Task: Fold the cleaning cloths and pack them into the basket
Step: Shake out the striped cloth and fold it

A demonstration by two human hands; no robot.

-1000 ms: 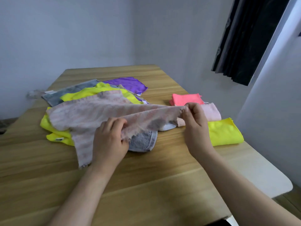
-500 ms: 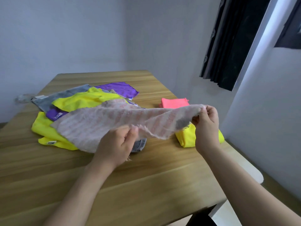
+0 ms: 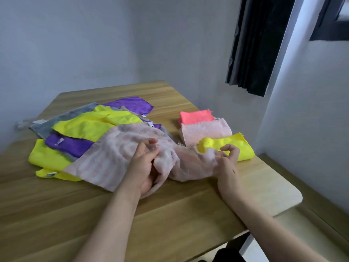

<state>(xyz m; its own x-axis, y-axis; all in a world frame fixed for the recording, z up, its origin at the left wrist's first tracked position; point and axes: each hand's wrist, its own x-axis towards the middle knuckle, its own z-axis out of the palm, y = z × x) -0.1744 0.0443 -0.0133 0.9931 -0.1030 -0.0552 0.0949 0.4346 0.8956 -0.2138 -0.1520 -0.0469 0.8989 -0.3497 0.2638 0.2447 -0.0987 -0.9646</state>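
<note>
- Both hands are set on the same pink striped cloth (image 3: pixel 113 157): the left hand (image 3: pixel 143 165) is curled round a bunched fold of it, and the right hand (image 3: pixel 227 157) pinches its far end between thumb and fingers, the two hands held apart.
- That grip is judged to serve a fold: the cloth is kept spread between the hands so that one end can be brought over the other.
- Beyond the left hand an unfolded heap is left waiting, with a yellow cloth (image 3: pixel 90 123), a purple cloth (image 3: pixel 132 104) and a grey cloth (image 3: pixel 62 120) overlapping on the table (image 3: pixel 75 214).
- Just beyond the right hand folded pieces are laid side by side, presumably as the finished lot: a coral cloth (image 3: pixel 196 116), a pale pink cloth (image 3: pixel 205 131) and a folded yellow cloth (image 3: pixel 236 146).
- No basket is to be seen.
- How the striped cloth's edges lie under the left palm cannot be made out, blurred as it is.
</note>
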